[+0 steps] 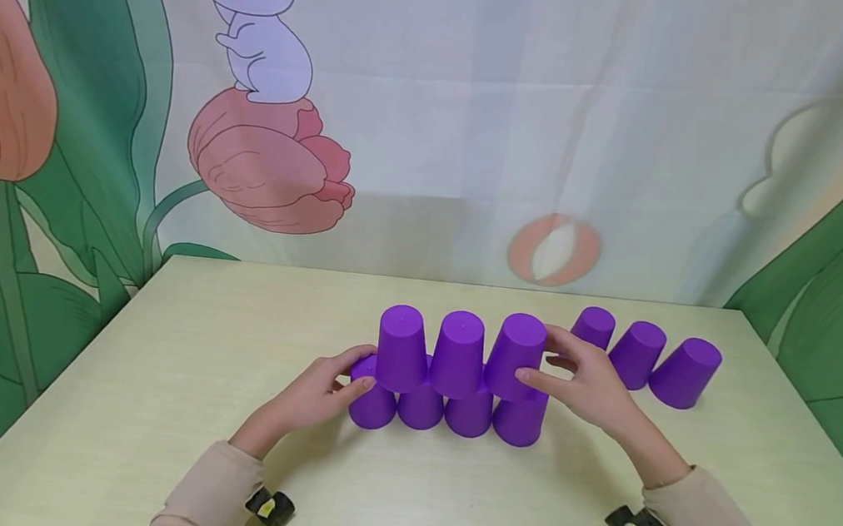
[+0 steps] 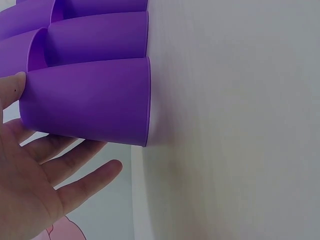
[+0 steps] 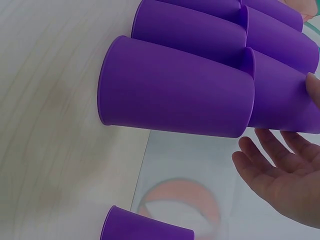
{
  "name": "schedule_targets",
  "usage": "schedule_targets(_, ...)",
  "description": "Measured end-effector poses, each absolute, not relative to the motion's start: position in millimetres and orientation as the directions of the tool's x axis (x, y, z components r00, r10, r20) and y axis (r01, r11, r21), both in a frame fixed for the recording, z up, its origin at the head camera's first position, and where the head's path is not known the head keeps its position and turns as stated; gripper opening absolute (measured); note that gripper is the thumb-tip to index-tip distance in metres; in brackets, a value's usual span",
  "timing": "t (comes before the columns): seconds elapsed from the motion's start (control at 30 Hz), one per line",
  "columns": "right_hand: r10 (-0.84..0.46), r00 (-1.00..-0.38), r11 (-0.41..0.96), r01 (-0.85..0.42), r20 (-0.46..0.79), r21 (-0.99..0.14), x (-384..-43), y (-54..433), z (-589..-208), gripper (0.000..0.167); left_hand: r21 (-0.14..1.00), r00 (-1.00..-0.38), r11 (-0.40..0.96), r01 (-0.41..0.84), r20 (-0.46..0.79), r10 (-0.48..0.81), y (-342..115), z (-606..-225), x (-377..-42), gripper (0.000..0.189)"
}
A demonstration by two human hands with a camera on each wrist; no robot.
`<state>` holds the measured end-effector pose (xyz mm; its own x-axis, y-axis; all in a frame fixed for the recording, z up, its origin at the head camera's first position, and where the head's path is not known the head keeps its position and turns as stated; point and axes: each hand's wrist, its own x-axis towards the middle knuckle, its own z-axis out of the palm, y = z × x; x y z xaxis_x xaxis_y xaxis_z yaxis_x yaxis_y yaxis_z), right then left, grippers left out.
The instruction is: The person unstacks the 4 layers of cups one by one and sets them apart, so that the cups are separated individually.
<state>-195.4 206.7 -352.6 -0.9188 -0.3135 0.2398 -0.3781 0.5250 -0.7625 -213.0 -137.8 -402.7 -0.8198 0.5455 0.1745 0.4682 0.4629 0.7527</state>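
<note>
Purple cups stand upside down in a two-tier stack on the pale table [image 1: 156,373]: several in the bottom row [image 1: 468,416] and three in the upper row [image 1: 459,354]. My left hand [image 1: 339,377] rests against the stack's left end, thumb and fingers touching the end bottom cup [image 2: 90,100] with the fingers [image 2: 75,165] straight. My right hand [image 1: 562,376] is at the right end, thumb touching the upper right cup [image 1: 517,355]. In the right wrist view its fingers [image 3: 265,165] lie straight, just clear of the cups [image 3: 175,95].
Three more purple cups [image 1: 637,353] stand upside down in a row at the back right of the table. A printed curtain [image 1: 434,114] hangs behind the table's far edge. Bare tabletop lies in front of the stack and to its left.
</note>
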Motion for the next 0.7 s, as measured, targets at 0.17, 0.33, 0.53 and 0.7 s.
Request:
schedule_targets(0.17,-0.31,-0.918,0.52,-0.383,0.249,-0.763,-194.4,206.0,-351.5,0.053,0.752,-0.82,0.464,0.469,0.175,0.545,-137.6,-402.8,-213.0,0.04)
schedule_targets(0.33,-0.301,-0.918,0.522,-0.384,0.257,-0.762,-193.6,205.1,-351.9,0.052,0.751,-0.818,0.464,0.47,0.174,0.548,-137.3,-402.2,-212.7,0.04)
schedule_targets(0.53,-0.291,-0.915,0.519,-0.398,0.281,-0.757,-190.8,205.2,-349.9,0.05,0.752,-0.818,0.461,0.471,0.177,0.548,-137.3,-402.1,-212.5,0.04)
schedule_targets(0.7,-0.266,-0.92,0.519,-0.387,0.287,-0.762,-185.8,207.3,-344.0,0.05,0.753,-0.82,0.462,0.469,0.177,0.544,-137.5,-402.3,-212.4,0.04)
